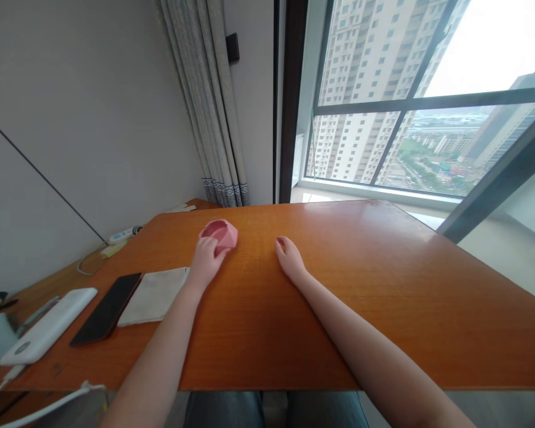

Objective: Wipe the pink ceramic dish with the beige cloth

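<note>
My left hand [206,260] is closed on the near left rim of a small pink faceted bowl [226,234]. The bowl is at the left-centre of the wooden table [267,321], and its hollow inside partly shows. To its right, apart from the bowl, my right hand [289,257] rests on the tabletop with its fingers curled in. No object shows in that hand, though its palm side is partly hidden. A folded light cloth [154,296] lies beside my left forearm.
Left of the cloth lie a black phone [107,310] and a white power bank [49,327] with a cable. A power strip [123,235] stands at the wall by the far left edge. Behind the table are a grey curtain [211,107] and a large window [383,119].
</note>
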Available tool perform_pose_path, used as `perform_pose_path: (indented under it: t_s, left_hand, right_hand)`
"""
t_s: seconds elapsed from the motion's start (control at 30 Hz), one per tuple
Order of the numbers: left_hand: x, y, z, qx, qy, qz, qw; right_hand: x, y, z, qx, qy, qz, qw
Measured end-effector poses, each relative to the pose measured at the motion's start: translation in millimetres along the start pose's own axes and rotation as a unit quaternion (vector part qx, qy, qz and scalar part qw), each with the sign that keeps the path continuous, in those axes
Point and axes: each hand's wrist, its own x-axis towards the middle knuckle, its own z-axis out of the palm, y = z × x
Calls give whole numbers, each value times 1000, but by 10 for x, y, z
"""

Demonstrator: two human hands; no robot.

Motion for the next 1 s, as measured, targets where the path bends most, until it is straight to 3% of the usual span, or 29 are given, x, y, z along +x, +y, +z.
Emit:
perform_pose_path:
  t_s: [0.17, 0.27, 0.37, 0.43, 0.63, 0.83, 1.0]
  left_hand:
    - [-54, 804, 206, -126, -84, 144, 978]
    - [-125, 1016, 281, -151, -119, 187, 963]
    - [-187, 1078, 329, -160, -142, 209, 954]
    - [-211, 1080, 355, -160, -147, 210, 953]
    - [-206, 1030, 398, -148, -155, 203, 955]
    - [-197, 993, 434, -146, -166, 205, 954]
    - [-196, 1024, 248, -167, -193, 192, 948]
  right_hand:
    - [114, -27, -218, 193, 67, 16, 979]
    - [154, -34, -303, 317, -23, 49, 947]
    - [143, 1, -302, 317, -128, 50, 938]
    - [123, 33, -265, 310, -150, 52, 937]
    - [108, 69, -180, 323, -120, 72, 936]
    - [128, 124, -182, 299, -139, 55, 943]
    - [134, 159, -171, 304, -148, 50, 940]
